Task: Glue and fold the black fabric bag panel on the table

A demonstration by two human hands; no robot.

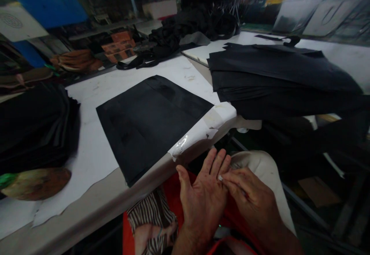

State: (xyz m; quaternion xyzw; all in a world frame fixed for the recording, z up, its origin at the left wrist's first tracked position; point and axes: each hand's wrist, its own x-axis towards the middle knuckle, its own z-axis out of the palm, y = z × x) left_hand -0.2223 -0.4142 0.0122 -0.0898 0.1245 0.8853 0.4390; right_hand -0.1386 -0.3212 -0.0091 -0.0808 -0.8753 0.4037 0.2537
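Palm up above my lap, my left hand [204, 195] is open, with its fingers stretched out. My right hand [256, 195] is closed in a pinch on a small white bit [220, 178], which touches the left palm near the base of the fingers. What the white bit is made of cannot be made out. Beyond both hands, a flat black fabric panel [153, 128] lies on the white-covered table [89, 131], one corner reaching the front edge. Neither hand touches the panel.
A stack of black fabric pieces [34, 124] is on the left, behind a brownish oval object with a green end [37, 185]. More black sheets [277, 78] overhang the right table. Black straps [185, 31] and orange-brown boxes [120, 47] are farther back. Striped cloth [152, 216] lies beside my lap.
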